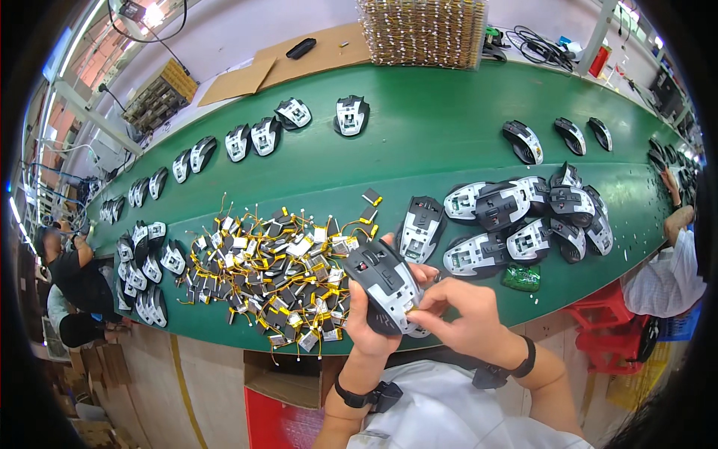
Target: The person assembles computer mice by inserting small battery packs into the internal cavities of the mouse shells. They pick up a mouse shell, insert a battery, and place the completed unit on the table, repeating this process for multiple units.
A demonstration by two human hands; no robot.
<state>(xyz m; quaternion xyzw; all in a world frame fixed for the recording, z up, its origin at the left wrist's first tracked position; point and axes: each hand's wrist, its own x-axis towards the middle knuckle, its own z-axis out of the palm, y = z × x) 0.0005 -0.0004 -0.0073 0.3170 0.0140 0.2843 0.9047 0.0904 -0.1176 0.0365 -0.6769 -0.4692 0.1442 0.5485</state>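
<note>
A black and white computer mouse without its top cover (389, 280) lies in my left hand (364, 322), which wraps round it from below and the left. The fingers of my right hand (460, 314) are pinched together at the mouse's near right end. A bit of yellow shows by those fingertips, but what they hold is too small to make out. Left of my left hand spreads a heap of small wired battery cells (262, 262) with yellow tape. Beyond the held mouse, another open mouse (420, 228) lies on the green bench.
Several open mice (523, 206) are piled to the right, near a green packet (521, 278). More mice (238, 142) line the bench's far side. A stack of mice (138, 273) lies at left. People work at both ends; red stools (602, 307) stand at right.
</note>
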